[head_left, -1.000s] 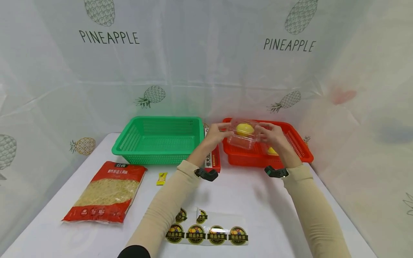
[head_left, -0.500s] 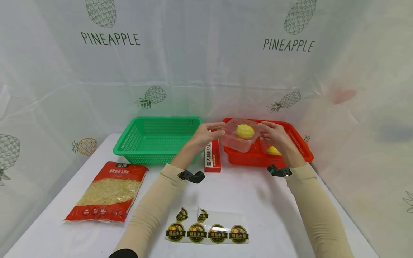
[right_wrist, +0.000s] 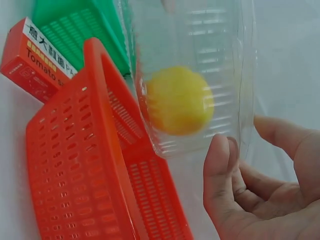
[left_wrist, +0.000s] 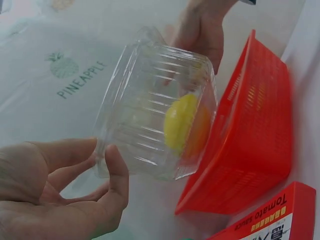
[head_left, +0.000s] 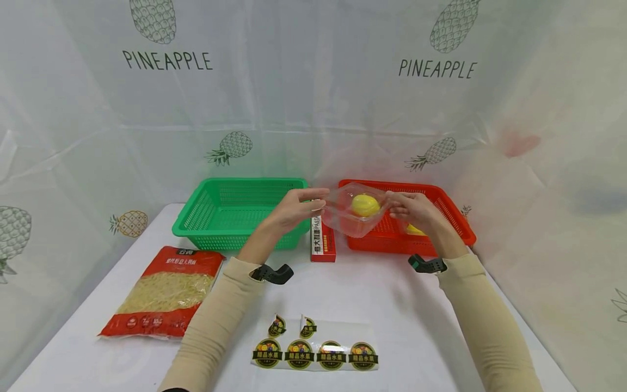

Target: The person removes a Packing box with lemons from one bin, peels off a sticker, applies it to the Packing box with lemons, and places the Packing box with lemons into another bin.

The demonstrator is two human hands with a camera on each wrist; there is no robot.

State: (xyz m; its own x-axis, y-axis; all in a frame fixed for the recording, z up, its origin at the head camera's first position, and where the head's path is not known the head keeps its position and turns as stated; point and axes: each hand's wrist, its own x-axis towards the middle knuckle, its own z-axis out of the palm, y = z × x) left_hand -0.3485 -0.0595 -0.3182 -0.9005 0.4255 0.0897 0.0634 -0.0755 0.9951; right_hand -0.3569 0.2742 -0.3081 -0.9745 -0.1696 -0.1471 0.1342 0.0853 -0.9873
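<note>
A clear plastic fruit box (head_left: pixel 343 222) hangs tilted in front of the red basket (head_left: pixel 377 243), with a yellow lemon (head_left: pixel 366 206) inside. My left hand (head_left: pixel 294 209) pinches the box's left rim between thumb and fingers, as the left wrist view shows. At the opposite end my right hand (head_left: pixel 416 211) pinches the rim too. In the left wrist view the lemon (left_wrist: pixel 181 125) lies toward the box's far lower side. Behind my right fingers, another yellow fruit (head_left: pixel 415 230) sits in the red basket, partly hidden.
A green basket (head_left: pixel 245 239) stands at the back left. Between the baskets lies a red pasta box (head_left: pixel 323 245). A red bag of pasta (head_left: pixel 166 291) rests at the left, and a sheet of round fruit stickers (head_left: pixel 315 354) lies near the front.
The fruit box has moved left and slightly down, with the lemon in it. My left hand has shifted left with it; its forearm now covers the small yellow packet seen earlier.
</note>
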